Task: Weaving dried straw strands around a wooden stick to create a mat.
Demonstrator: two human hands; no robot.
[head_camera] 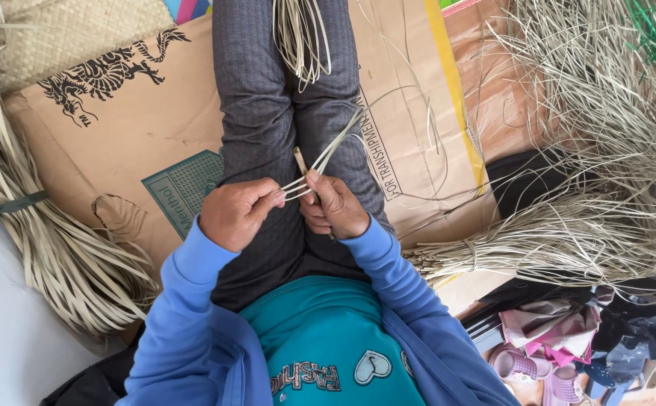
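Right now the person sits on flattened cardboard (pixel 117 135) with legs stretched out, and both hands meet over the lap. The left hand (pixel 234 214) has its fingers (pixel 274 197) closed in a pinch on the near ends of a few thin pale straw strips (pixel 328 150). The right hand (pixel 335 207) is closed too; its thumb presses the same strips against a small stick-like tool (pixel 299 159), which stands up from the fist. The strips run away from the hands, up over the right knee, and fan out a little.

As I judge it, the step in hand is splitting or sorting the strips at the tool. The next move seems to need a steady pull by the left hand while the right keeps the tool firm, so that the strips do not tear.

A tied bundle of wide flat strips (pixel 35 225) lies at the left edge of the cardboard. A big heap of fine straw (pixel 591 188) lies at the right edge.
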